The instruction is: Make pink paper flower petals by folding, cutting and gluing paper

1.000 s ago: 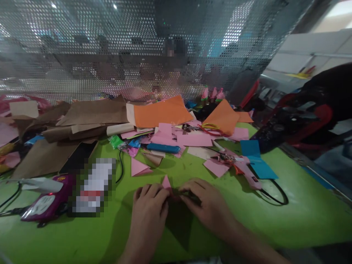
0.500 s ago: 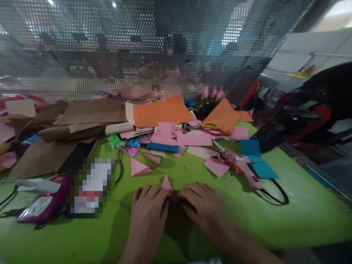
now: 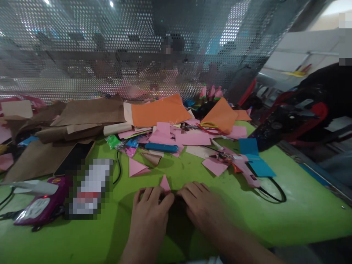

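A small piece of pink paper (image 3: pixel 165 184) sticks up in a point between my hands, close to the green table top. My left hand (image 3: pixel 151 205) is closed on it, with the thumb pressed toward the curled fingers and covering the lower part. To the right, my right hand (image 3: pixel 200 201) is bent down beside the paper with its fingers together. Its fingertips point at the paper, but what they hold is hidden in shadow. Just beyond my left hand lies a folded pink paper triangle (image 3: pixel 137 167).
A pink glue gun (image 3: pixel 247 171) with a black cord lies right, beside folded blue paper (image 3: pixel 255 157). A blue-handled tool (image 3: pixel 161 147), orange sheets (image 3: pixel 159 111) and brown paper (image 3: pixel 90 110) are piled behind. At left sit a purple device (image 3: pixel 41 205) and a dark phone-like slab (image 3: pixel 74 158).
My right hand has shifted slightly away from my left, widening the dark gap between them. My left thumb has moved a little right. The whole view has slid slightly.
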### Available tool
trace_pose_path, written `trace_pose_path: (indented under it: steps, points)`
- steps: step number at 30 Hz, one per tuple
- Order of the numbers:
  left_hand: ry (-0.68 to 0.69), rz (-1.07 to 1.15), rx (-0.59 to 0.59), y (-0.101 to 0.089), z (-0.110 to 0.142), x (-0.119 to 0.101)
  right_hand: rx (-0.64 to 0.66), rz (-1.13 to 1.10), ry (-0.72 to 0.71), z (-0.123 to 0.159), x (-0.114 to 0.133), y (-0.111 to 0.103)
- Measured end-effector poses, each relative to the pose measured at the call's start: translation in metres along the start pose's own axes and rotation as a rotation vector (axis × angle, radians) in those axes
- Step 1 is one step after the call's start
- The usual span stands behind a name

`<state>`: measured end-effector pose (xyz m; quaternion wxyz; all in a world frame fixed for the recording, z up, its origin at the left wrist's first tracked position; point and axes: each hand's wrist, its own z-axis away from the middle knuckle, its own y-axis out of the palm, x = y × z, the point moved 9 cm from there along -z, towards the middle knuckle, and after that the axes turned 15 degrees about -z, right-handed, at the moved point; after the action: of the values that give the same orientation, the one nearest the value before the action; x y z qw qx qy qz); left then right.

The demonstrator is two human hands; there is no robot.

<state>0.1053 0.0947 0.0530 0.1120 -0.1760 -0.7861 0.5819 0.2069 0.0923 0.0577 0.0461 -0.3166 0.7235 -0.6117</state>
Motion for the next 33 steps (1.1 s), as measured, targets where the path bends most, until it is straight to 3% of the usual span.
trace_pose_path:
  steps: [10, 22, 33]
  points:
    - [0.014, -0.020, -0.025, 0.002, 0.001, -0.001, 0.066, -0.317, 0.148, 0.005, -0.016, -0.001]
    - [0.050, -0.093, -0.034, 0.001, 0.005, -0.004, 0.031, -0.026, 0.016, -0.001, -0.001, -0.002]
    - [0.110, -0.099, 0.004, 0.005, 0.006, -0.005, 0.040, -0.006, -0.161, 0.002, 0.007, 0.000]
